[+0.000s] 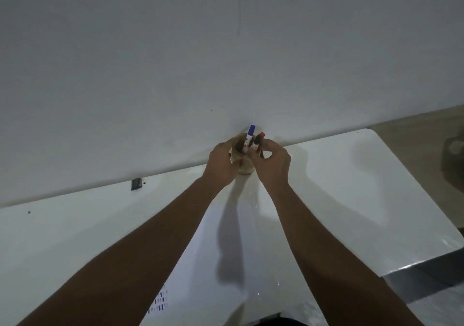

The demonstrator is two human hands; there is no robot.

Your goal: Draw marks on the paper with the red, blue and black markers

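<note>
A brown cup [239,147] stands at the far edge of the white table, against the wall. A blue-capped marker [251,135] and a red-capped marker [260,138] stick up out of it. My left hand [221,163] wraps the cup's left side. My right hand [272,161] pinches the red marker's barrel with fingertips just below the cap. No black marker shows. A sheet of paper [200,275] lies near me between my forearms, with small red, blue and black marks [159,300] at its lower left.
The white table [351,187] has a rounded right corner and its right edge drops to a floor. A small dark clip [136,183] sits at the table's back edge on the left. A dark object [453,160] stands on the floor at far right.
</note>
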